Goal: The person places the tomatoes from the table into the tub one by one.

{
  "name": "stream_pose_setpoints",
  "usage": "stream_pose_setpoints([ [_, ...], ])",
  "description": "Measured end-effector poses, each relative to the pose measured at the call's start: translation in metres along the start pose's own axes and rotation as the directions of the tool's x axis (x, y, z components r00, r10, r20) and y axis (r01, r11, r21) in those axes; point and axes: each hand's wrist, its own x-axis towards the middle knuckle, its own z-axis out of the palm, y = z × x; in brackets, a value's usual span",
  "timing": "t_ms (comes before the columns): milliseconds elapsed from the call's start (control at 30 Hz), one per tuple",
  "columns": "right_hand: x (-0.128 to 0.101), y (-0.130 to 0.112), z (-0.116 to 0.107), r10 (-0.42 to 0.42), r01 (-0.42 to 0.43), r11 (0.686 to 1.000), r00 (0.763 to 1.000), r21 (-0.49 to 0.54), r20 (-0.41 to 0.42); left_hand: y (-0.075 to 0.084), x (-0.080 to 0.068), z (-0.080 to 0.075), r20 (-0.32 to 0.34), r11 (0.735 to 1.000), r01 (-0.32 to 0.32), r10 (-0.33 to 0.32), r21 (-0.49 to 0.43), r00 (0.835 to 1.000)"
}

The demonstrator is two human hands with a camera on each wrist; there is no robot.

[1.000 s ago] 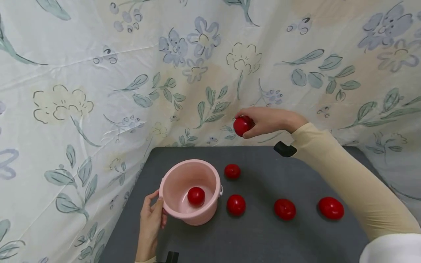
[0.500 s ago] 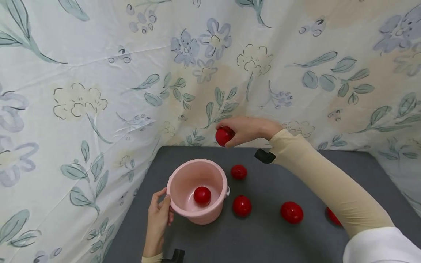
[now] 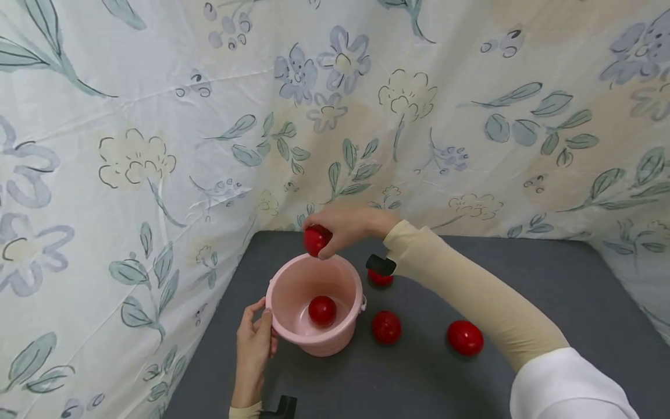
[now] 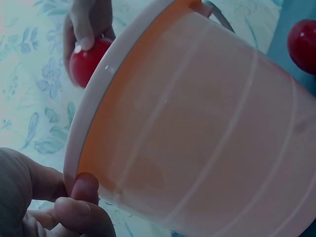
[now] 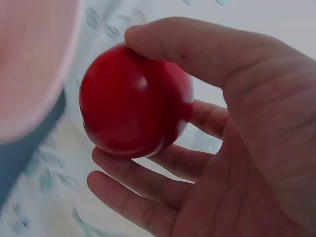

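My right hand (image 3: 349, 224) grips a glossy, round red ball (image 3: 316, 240) above the far rim of a pink bucket (image 3: 328, 348). In the right wrist view, the thumb lies over the ball (image 5: 133, 106) and the fingers curl beneath it. Another red ball (image 3: 321, 311) lies inside the bucket. At the bucket's left side, my left hand (image 3: 252, 355) pinches the rim between thumb and fingers. The left wrist view shows the bucket's wall (image 4: 197, 118) close up, with the held ball (image 4: 89, 64) just beyond the rim.
Right of the bucket, on the dark grey table (image 3: 408, 384), lie a red ball (image 3: 386, 327), a second red ball (image 3: 464, 338) farther right, and a third red ball (image 3: 380, 279) partly behind the right wrist's black strap. A floral cloth (image 3: 419, 116) hangs behind the table.
My right hand has carried its ball left and down, from over the table's back edge to the bucket's far rim. My left hand keeps its hold on the rim.
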Motion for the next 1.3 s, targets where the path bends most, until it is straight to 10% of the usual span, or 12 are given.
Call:
stream_pose_setpoints([
  [433,0.039,-0.016,0.069,0.146,-0.204,0.971,0.92,0.125,0.364,-0.001,0.002,-0.005,0.014,0.999,-0.033,0.033,-0.026,0.999],
  [800,0.062,-0.018,0.101,0.259,-0.293,0.956,0.868,0.017,0.424,0.0,0.006,-0.002,0.04,0.998,-0.045,0.046,-0.039,0.998],
  [1300,0.081,-0.033,0.109,0.207,-0.175,0.977,0.904,-0.119,0.375,0.001,0.01,-0.012,0.037,0.999,-0.033,0.035,-0.037,0.999],
])
